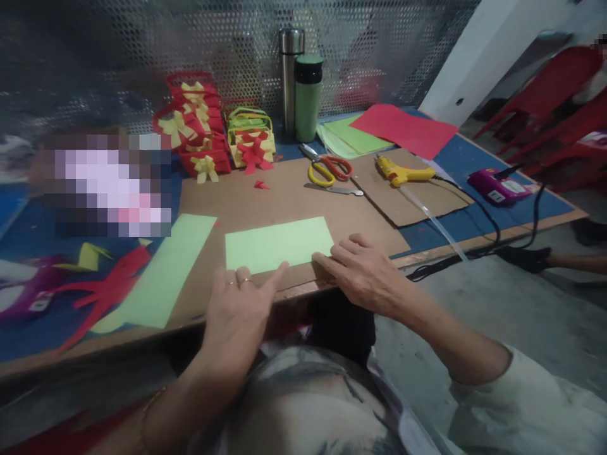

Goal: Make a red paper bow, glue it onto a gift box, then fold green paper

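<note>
A light green paper rectangle (279,243) lies on a brown cardboard sheet (265,189) in front of me. My left hand (239,306), with rings on it, rests on the paper's near left edge, fingers lying on it and thumb stretched apart along that edge. At the near right corner, my right hand (365,272) has its fingers curled in, the thumb and forefinger at the paper's edge. Its inner fingertips are partly hidden. A second light green strip (171,272) slants across the cardboard to the left, beside red paper cutouts (111,284).
Scissors (327,170) and a yellow glue gun (403,172) lie behind, its cord trailing right. Small red paper baskets (202,151) and yellow ones (251,142) stand near a green bottle (308,101) and a steel flask (290,82). Red paper (403,129) covers green sheets (351,136).
</note>
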Available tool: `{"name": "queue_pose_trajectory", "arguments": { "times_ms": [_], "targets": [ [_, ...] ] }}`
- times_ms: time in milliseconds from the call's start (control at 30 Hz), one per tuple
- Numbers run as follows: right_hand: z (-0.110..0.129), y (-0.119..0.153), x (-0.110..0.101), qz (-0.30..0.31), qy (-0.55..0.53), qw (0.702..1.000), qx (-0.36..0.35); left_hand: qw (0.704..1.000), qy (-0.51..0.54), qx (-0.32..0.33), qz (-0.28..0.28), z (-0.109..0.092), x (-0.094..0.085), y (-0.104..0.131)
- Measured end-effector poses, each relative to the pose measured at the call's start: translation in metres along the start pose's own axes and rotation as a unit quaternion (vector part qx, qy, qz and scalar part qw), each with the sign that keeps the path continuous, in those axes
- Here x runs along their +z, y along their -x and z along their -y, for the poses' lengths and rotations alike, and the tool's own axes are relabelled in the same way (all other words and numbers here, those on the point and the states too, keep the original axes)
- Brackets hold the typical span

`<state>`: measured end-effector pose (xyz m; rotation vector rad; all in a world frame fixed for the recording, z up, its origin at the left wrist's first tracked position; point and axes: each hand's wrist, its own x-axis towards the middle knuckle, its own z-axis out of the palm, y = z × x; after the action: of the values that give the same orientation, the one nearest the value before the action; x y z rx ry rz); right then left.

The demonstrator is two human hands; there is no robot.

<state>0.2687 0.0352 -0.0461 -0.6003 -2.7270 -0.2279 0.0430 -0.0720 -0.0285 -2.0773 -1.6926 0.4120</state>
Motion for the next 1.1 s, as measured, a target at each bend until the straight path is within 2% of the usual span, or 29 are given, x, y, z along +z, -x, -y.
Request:
{"name": "queue_pose_trajectory", "arguments": {
  "times_ms": [167,300,633,867,1100],
  "targets": [
    [0.003,-0.002,-0.008,0.055,-0.011,0.998,-0.001,1.000,-0.019,0.005,-0.011,0.000,0.001,0.001],
    [0.001,-0.004,-0.006,0.072,-0.019,0.997,0.017,1.000,-0.006,0.000,-0.018,0.000,0.007,0.003],
    [-0.004,0.015,0.002,0.014,-0.010,0.999,0.031,1.000,-0.008,-0.007,-0.025,-0.001,0.006,0.003],
    [-0.002,0.007,0.002,-0.001,-0.028,0.999,0.031,0.995,0.085,-0.026,-0.041,0.001,0.006,0.004],
    [-0.009,0.014,-0.003,-0.022,0.005,0.999,0.031,0.997,0.072,-0.026,-0.028,0.000,0.006,0.004]
  ]
}}
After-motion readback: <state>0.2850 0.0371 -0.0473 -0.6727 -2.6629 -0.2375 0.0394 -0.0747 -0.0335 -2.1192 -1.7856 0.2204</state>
